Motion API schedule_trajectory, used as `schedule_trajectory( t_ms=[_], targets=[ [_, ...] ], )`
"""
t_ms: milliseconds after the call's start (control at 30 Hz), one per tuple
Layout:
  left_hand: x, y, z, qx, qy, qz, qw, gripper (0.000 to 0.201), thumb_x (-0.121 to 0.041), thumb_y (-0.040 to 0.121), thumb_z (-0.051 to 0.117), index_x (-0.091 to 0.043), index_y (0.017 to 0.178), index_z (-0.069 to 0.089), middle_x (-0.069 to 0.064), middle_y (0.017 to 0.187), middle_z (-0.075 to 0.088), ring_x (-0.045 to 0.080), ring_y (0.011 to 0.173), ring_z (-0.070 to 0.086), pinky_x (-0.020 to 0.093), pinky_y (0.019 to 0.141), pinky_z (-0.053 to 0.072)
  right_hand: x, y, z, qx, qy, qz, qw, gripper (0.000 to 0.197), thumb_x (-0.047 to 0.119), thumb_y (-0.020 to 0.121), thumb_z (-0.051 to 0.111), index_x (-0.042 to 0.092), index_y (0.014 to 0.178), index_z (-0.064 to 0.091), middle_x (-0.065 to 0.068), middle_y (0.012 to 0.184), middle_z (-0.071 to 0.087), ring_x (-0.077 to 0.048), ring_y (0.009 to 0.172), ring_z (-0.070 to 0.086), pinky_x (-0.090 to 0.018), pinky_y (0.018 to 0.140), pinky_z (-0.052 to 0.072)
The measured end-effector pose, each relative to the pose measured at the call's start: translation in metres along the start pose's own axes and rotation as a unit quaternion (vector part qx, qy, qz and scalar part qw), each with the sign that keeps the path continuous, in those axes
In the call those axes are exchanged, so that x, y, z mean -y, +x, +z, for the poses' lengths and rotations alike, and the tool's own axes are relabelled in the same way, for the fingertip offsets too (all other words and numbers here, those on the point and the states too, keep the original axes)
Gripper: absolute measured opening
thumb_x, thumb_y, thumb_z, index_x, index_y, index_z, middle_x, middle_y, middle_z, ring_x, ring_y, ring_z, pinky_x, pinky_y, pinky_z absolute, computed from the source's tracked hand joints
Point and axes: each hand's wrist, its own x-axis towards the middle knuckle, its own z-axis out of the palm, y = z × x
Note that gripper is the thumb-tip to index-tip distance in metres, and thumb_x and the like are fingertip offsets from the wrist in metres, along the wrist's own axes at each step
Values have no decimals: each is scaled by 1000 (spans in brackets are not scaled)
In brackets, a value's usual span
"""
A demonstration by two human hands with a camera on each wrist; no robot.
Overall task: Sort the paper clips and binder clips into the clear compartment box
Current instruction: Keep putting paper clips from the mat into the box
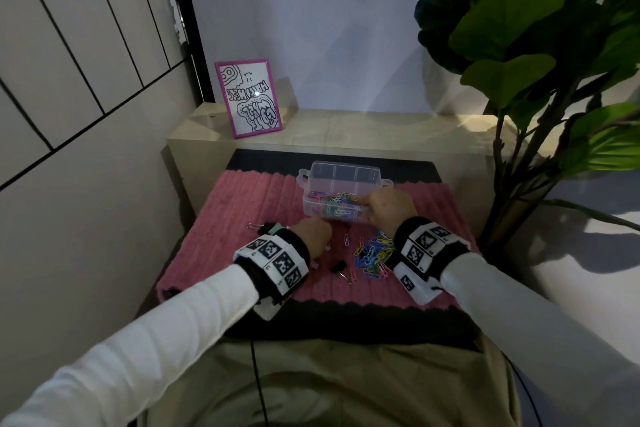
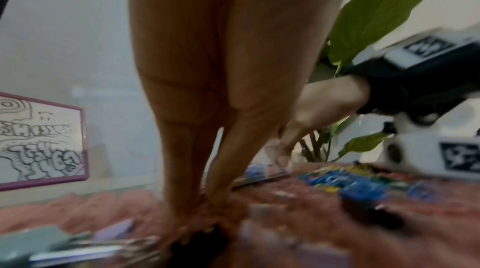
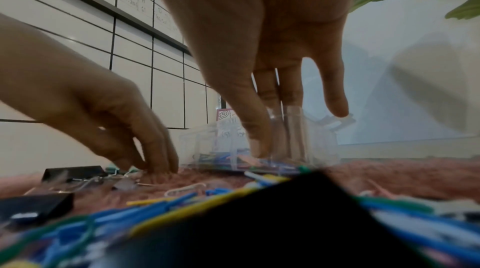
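Clear compartment box [image 1: 341,180] holds colored paper clips [image 1: 337,206] in front.

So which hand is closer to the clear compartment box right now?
Right. The right hand has its fingers reaching into the clear compartment box; the left hand is down on the pink mat, in front of the box among the binder clips.

Dark table [image 1: 346,322] carries pink mat [image 1: 242,204], probably ribbed.

Clear glossy plastic box [image 1: 341,177], ribbed pink cloth mat [image 1: 242,211] — seemingly plastic-coated paper clips [image 1: 372,255].
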Motion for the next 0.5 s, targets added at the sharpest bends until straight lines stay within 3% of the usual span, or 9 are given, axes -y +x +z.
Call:
schedule_trajectory(
  t_ms=[133, 233, 333, 400, 433, 500],
  targets=[
    [22, 10, 4, -88, -59, 4, 994, 38, -2, 89, 42, -5, 125, 51, 18, 128, 54, 32, 116, 54, 38, 98, 45, -2, -1, 6, 31, 1, -11, 999, 24, 16, 92, 48, 10, 111, 61, -13, 113, 64, -32, 104, 61, -41, 86, 50],
    [29, 10, 4, -100, -82, 8, 992, 30, -2, 86, 45, -4, 112, 59, 20, 115, 61, 35, 106, 59, 39, 88, 47, -5, -5, 6, 41, 9, -39, 998, 31, 3, 92, 43, 8, 119, 56, -15, 117, 61, -32, 107, 60, -42, 87, 50],
    [30, 7, 4, -129, -112, 27, 985, 21, -3, 80, 54, -7, 97, 65, 17, 101, 66, 33, 95, 63, 39, 82, 51, -10, -18, 6, -29, 29, -121, 992, 39, -5, 87, 43, 6, 124, 51, -14, 115, 56, -30, 106, 54, -41, 83, 49],
    [23, 7, 2, -145, -132, 59, 979, 18, -2, 78, 57, -7, 94, 65, 15, 98, 67, 31, 93, 63, 40, 83, 51, -9, -27, 7, -69, 34, -190, 979, 33, -5, 85, 46, 4, 116, 56, -13, 108, 57, -28, 100, 54, -38, 77, 48],
    [18, 8, 0, -148, -136, 76, 977, 19, -2, 79, 57, -6, 96, 64, 15, 98, 68, 30, 93, 63, 39, 83, 50, -7, -30, 6, -54, 34, -214, 975, 27, -3, 86, 47, 5, 110, 59, -11, 104, 58, -26, 97, 55, -36, 76, 47],
    [6, 13, -2, -134, -120, 101, 978, 22, -3, 80, 56, -3, 101, 62, 16, 99, 68, 30, 94, 62, 38, 84, 49, -2, -32, 4, 50, 23, -221, 974, 19, 11, 89, 53, 7, 106, 62, -8, 106, 60, -24, 99, 57, -36, 79, 48]
  ],
)
